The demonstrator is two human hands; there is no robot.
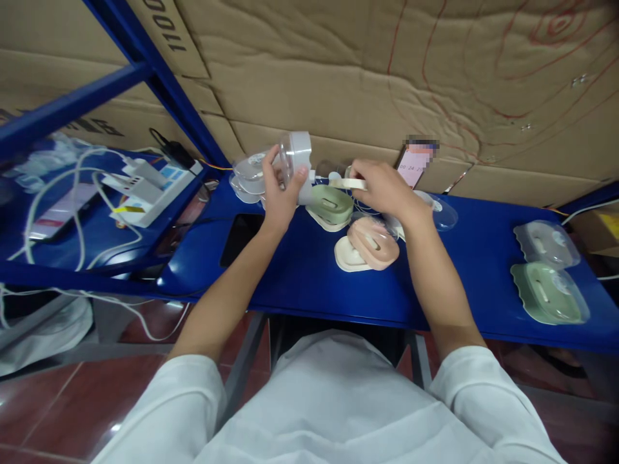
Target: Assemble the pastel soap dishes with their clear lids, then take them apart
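Observation:
My left hand (280, 193) is closed round a white soap dish with a clear cover (298, 154), tipped up on its side above the bench. Pinched in my right hand (384, 183) is a cream oval soap dish piece (349, 183), held level a little to the right. Below and between the hands sits a green soap dish (331, 205) on a cream piece. Nearer to me, a pink soap dish (372, 243) leans over a cream tray (349, 256). Several clear covers (251, 171) lie behind my left hand, and another clear cover (443, 212) is beside my right wrist.
The blue bench (309, 283) backs onto a cardboard wall (309, 77). A dark phone (240, 238) lies at left; a lit phone (414, 164) leans at the back. Covered grey (546, 245) and green (549, 293) dishes stand right. A power strip (159, 193) with cables is far left.

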